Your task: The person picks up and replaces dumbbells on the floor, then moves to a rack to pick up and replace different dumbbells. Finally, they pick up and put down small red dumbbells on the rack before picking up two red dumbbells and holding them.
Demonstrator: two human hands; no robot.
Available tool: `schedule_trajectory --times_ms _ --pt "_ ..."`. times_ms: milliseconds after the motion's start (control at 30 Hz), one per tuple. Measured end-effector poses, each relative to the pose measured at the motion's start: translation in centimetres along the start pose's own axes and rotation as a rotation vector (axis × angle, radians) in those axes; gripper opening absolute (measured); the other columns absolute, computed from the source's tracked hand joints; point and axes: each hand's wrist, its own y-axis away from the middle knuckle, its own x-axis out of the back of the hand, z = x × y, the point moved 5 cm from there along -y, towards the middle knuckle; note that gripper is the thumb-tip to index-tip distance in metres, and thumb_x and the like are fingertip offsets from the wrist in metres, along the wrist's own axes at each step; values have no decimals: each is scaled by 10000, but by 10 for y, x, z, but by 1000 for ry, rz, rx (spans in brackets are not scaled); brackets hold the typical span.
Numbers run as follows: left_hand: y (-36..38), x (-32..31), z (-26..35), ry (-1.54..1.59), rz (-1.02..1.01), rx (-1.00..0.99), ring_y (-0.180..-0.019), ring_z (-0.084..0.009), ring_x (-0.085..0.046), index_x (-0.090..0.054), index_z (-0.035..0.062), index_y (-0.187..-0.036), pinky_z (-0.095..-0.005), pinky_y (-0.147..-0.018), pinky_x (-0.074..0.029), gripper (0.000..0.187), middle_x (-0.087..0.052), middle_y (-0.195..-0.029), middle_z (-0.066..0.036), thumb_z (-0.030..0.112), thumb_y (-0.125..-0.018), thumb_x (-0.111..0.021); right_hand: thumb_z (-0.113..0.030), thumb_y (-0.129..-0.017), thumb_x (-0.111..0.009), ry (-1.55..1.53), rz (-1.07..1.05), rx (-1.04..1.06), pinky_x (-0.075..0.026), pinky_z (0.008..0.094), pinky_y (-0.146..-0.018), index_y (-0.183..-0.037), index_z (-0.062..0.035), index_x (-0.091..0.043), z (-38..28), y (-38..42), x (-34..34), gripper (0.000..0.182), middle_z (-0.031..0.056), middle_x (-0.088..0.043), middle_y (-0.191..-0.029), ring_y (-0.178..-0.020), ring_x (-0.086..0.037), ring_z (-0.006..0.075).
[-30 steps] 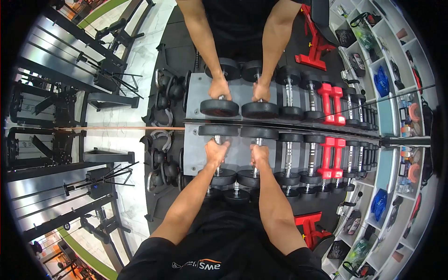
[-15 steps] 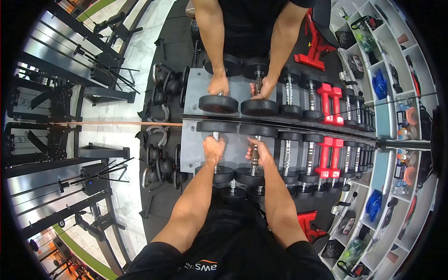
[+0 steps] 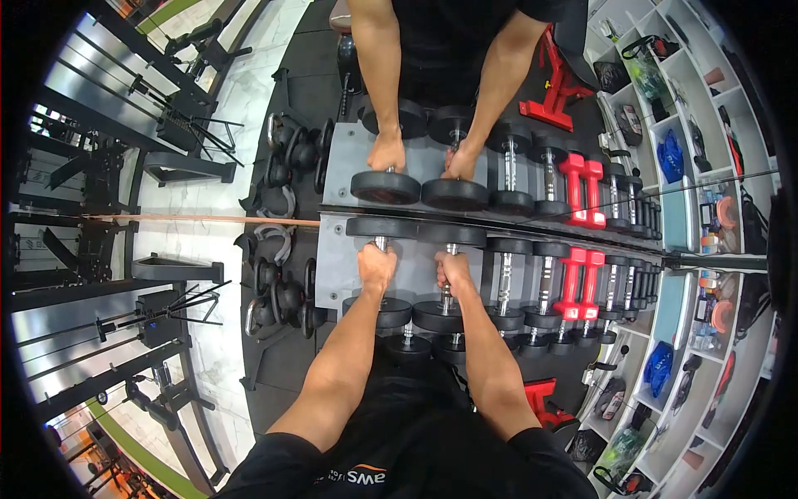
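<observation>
My left hand (image 3: pixel 377 267) is wrapped round the chrome handle of the leftmost dumbbell (image 3: pixel 381 227), which has thick black round heads. Beside it, my right hand (image 3: pixel 453 270) closes round the handle of a second black dumbbell (image 3: pixel 451 234). Both dumbbells lie on the grey rack top (image 3: pixel 332 264), side by side with their handles pointing away from me. My forearms partly cover the near heads. A mirror behind the rack repeats both hands and the dumbbells.
More black dumbbells (image 3: pixel 504 279) and a pair of red dumbbells (image 3: pixel 589 284) continue to the right. Kettlebells (image 3: pixel 287 301) stand on the floor at left. White shelves (image 3: pixel 665 349) with bags and bottles line the right side. A cable machine (image 3: pixel 158 312) is at far left.
The fingers of my right hand have closed round the second dumbbell's handle. My left hand keeps its grip. The whole view has shifted slightly.
</observation>
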Motion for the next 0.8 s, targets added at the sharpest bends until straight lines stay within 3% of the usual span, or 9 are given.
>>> schedule_trajectory --times_ms 533,800 --pt "2 1 0 71 -26 19 -385 -229 -574 -581 -104 -737 -371 -345 -476 295 -585 -523 -148 168 -850 -598 -125 -785 -672 -74 -34 -20 -320 329 -365 -651 -104 -470 -3 2 -2 244 0 -401 -511 -371 -373 127" --pt "6 7 10 59 -35 44 -408 -251 -596 -586 -96 -739 -382 -372 -487 280 -599 -543 -169 164 -843 -596 -136 -779 -685 -42 28 48 -357 340 -372 -655 -66 -525 -2 -1 -1 214 27 -466 -526 -385 -423 147"
